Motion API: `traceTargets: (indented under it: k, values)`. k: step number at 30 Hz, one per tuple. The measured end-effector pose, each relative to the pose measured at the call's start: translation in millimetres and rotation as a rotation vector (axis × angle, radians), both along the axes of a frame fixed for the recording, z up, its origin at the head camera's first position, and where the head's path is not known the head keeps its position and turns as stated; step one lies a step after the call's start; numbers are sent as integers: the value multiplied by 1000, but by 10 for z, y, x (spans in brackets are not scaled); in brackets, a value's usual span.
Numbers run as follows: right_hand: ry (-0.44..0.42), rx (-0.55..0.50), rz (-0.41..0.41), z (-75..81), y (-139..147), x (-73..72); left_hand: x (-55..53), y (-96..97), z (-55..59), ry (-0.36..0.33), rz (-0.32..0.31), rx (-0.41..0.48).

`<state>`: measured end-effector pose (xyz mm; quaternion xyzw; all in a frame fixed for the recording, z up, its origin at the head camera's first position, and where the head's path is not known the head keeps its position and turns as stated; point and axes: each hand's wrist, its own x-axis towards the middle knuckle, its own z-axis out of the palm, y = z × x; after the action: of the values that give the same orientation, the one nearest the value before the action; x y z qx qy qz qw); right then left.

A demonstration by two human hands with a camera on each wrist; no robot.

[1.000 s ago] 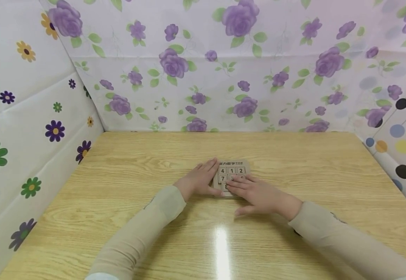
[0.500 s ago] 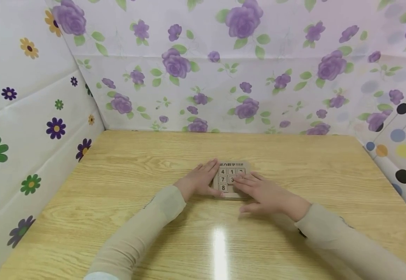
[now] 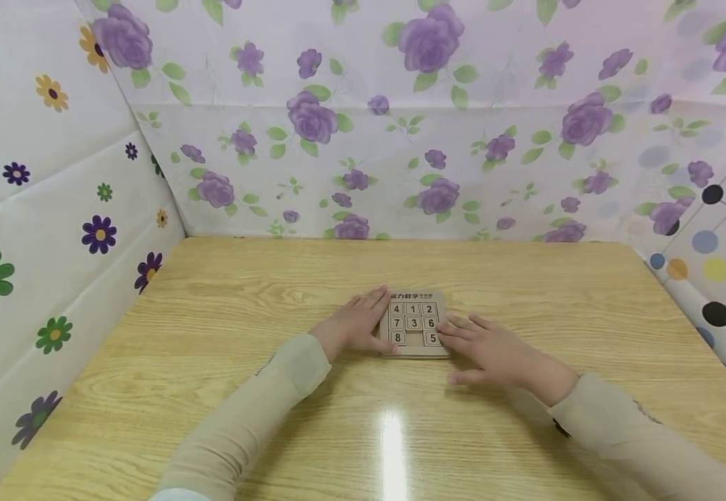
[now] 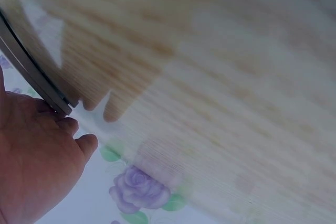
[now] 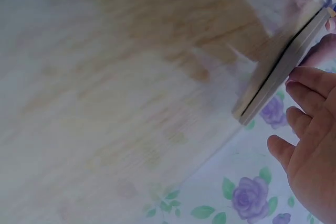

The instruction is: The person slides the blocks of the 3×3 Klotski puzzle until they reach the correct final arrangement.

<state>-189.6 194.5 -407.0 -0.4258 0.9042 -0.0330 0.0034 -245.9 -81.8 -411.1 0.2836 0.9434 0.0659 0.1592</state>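
Number puzzle (image 3: 414, 340) on table (image 3: 287, 278), between hands. Left hand (image 3: 359, 323): fingers extended, thumb apart, on left edge. Right hand (image 3: 494, 353): fingers loosely spread, tips at right edge. Tiles (image 3: 414, 323) read 412, 736, 8-gap-5; looks unfinished, sorting left.

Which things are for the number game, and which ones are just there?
For the game:
board
number tiles
left hand, at the board's left edge
right hand, at its right edge

Just there:
table
flowery walls
dotted wall

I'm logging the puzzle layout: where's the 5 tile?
In the head view, the 5 tile sits bottom right on the number board, below the 6 tile.
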Motion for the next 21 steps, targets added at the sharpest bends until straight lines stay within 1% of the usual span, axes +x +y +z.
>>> traceTargets:
  k: [5, 10, 16, 21]
  values:
    - [13, 3, 11, -1, -48, 8, -2, -10, -15, 1, 5, -2]
    - [-3, 14, 20, -10, -118, 6, -7, -1, -24, 2, 7, -7]
    - [8, -7, 55, -21, -198, -3, -18, 11, -35, 1, 5, -10]
    - [-18, 0, 52, -38, -225, -41, -10, -2, -20, 7, -1, -13]
